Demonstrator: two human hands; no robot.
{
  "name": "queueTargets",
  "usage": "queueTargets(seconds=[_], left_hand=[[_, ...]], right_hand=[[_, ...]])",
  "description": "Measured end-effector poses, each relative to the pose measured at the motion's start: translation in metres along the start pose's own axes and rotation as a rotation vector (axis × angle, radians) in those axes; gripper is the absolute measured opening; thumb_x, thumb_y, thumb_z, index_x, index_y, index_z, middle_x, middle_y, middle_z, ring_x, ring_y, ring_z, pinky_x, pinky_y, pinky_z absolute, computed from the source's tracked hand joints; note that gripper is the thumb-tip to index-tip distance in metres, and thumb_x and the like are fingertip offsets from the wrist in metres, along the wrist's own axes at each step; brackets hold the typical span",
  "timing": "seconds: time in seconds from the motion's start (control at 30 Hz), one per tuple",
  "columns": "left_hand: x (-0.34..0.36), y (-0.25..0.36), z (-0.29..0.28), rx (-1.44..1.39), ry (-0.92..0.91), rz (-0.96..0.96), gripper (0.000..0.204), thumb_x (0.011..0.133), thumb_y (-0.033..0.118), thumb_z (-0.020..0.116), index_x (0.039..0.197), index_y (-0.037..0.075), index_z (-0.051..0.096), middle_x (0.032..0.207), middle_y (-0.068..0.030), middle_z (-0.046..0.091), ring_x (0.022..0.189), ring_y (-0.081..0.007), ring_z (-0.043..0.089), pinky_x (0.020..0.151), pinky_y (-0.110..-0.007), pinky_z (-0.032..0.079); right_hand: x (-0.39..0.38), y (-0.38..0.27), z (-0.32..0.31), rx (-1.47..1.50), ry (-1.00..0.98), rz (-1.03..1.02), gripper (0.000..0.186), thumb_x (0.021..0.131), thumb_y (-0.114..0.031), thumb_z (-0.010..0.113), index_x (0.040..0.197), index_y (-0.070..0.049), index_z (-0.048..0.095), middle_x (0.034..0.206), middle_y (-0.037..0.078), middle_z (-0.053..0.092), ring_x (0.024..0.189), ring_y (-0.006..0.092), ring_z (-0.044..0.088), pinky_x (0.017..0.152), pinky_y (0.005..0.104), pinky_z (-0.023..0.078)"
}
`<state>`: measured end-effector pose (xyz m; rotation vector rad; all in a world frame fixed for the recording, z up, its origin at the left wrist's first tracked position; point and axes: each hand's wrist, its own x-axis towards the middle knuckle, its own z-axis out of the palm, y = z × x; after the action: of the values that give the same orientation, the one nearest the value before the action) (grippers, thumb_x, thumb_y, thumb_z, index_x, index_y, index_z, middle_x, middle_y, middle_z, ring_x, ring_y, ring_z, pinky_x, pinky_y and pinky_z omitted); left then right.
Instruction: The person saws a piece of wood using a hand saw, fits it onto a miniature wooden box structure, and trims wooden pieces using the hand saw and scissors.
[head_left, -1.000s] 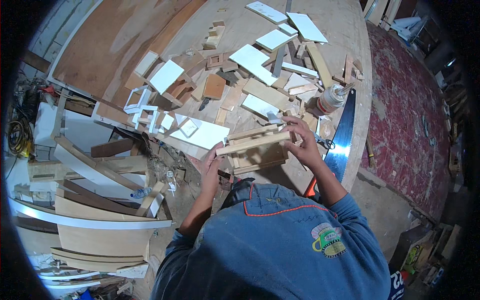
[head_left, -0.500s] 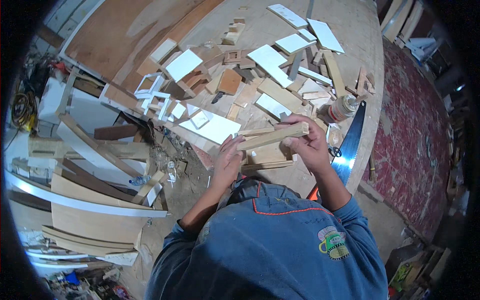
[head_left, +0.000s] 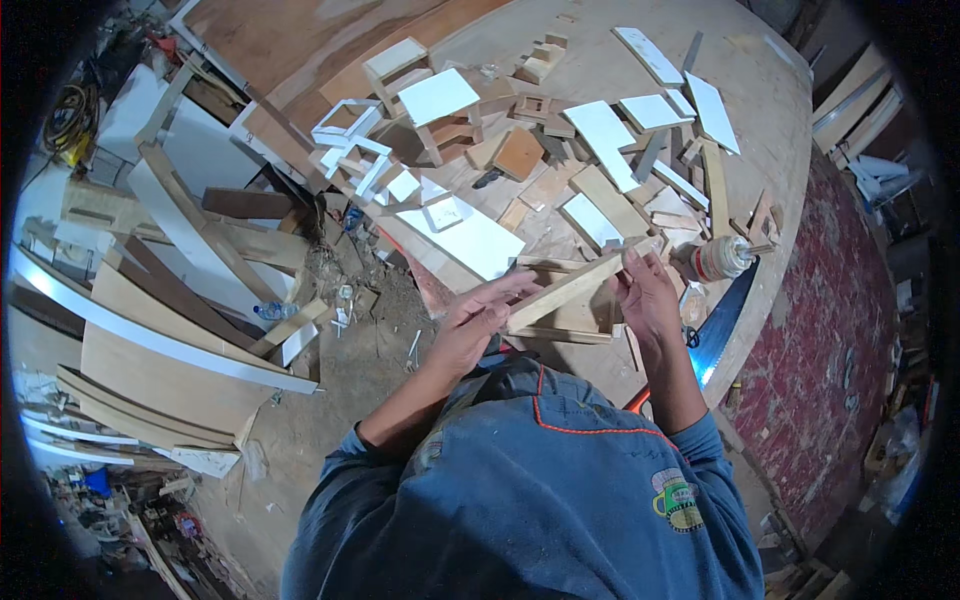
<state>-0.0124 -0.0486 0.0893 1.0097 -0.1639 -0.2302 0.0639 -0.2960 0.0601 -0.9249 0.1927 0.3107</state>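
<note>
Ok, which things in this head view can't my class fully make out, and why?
- Frame, head view: partly hidden by the strip across it.
- Saw, head view: its middle part is hidden behind the right forearm.
- Brown board, head view: cut off by the upper edge.
- Bottle, head view: too small to tell whether it holds anything.

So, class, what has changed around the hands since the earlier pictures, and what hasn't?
The wooden strip has swung from roughly parallel with the wooden frame to slanting across it, its right end turned away from the person. The right hand keeps its hold; the left hand stays by the near end. The wooden frame, saw and jar look unmoved.
</note>
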Motion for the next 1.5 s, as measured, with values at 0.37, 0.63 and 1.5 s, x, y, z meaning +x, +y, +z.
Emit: queueTargets(seconds=[0.37,0.63,1.5], left_hand=[[-0.003,-0.004,-0.013,-0.047,0.009,0.018,0.038,0.094,0.021,0.056,0.122,-0.005,0.056,0.123,-0.0168,0.057,0.109,-0.0274,0.059,0.095,-0.035,0.047],[0.004,-0.021,-0.019,-0.141,0.075,-0.13,0.041,0.097,0.023,0.051,0.125,-0.007,0.05,0.119,-0.0188,0.059,0.101,-0.0276,0.064,0.086,-0.032,0.054],[0.012,-0.08,-0.065,0.59,0.319,-0.114,0.032,0.085,0.006,0.06,0.116,0.0,0.062,0.095,-0.0048,0.066,0.087,-0.01,0.06,0.079,-0.025,0.048]], right_hand=[[-0.017,-0.009,-0.011,-0.279,0.034,0.133,0.019,0.083,-0.019,0.071,0.093,-0.008,0.06,0.089,0.0,0.06,0.083,0.0097,0.059,0.075,0.0295,0.051],[-0.03,-0.031,0.014,-1.535,-0.422,-0.695,0.036,0.071,-0.014,0.074,0.106,-0.009,0.066,0.103,0.012,0.064,0.092,0.0329,0.061,0.079,0.0391,0.051],[-0.008,0.016,-0.011,-1.759,-0.253,-0.795,0.018,0.072,-0.009,0.06,0.09,-0.006,0.063,0.085,0.009,0.062,0.079,0.0306,0.061,0.07,0.0414,0.049]])
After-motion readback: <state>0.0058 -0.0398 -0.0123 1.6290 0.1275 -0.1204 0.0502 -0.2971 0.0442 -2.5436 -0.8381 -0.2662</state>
